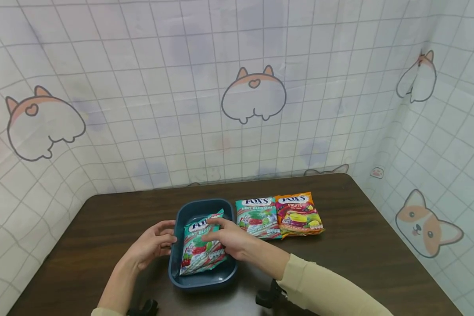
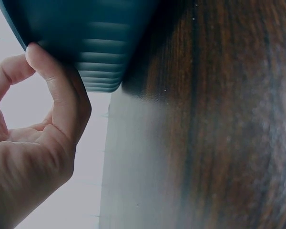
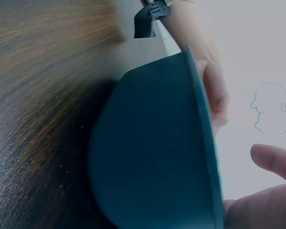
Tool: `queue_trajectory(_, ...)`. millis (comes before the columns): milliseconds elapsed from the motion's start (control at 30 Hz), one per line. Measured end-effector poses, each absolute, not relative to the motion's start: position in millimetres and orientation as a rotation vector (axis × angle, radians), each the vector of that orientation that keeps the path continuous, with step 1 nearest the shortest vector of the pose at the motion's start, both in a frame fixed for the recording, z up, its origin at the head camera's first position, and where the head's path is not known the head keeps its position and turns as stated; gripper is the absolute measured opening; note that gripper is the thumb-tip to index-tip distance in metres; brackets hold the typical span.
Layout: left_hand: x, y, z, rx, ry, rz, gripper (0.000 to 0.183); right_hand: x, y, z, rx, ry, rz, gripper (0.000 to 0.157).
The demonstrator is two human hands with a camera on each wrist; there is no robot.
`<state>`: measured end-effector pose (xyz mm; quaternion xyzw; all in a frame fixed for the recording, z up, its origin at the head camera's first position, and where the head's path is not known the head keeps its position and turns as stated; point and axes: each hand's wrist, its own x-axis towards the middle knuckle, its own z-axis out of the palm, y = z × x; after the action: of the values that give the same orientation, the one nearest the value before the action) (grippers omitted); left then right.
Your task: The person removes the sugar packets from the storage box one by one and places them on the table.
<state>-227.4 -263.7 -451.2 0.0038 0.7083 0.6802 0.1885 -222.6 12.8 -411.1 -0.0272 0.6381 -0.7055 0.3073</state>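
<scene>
A dark blue plastic basin [image 1: 203, 287] stands on the table. In it lies a green Fox's mint blossom candy bag [image 1: 199, 250], slanted, its upper right end hidden by my right hand [image 1: 231, 239]. The right hand's fingers reach over the basin's right rim onto the bag. In the right wrist view one finger [image 3: 269, 158] is raised above the rim, apart from it. My left hand [image 1: 152, 243] holds the basin's left side with bent fingers. In the left wrist view its thumb and a finger [image 2: 55, 81] meet at the rim.
Right of the basin, a second mint blossom bag [image 1: 256, 219] and an orange Fox's fruits bag [image 1: 298, 215] lie side by side. The dark wooden table [image 1: 351, 245] ends at a wall covered in checked cloth [image 1: 181, 109].
</scene>
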Motion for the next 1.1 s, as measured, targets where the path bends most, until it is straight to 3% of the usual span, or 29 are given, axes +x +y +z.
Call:
queue_trajectory(600, -228, -263, -451, 0.012, 1.996, 1.912, 0.063, -228, 3, -426, -0.193, 1.775, -1.818, 0.072)
queue_trajectory(1100, -229, -265, -453, 0.023, 1.989, 1.910, 0.064, -231, -3, -430, -0.316, 1.938, -1.739, 0.068)
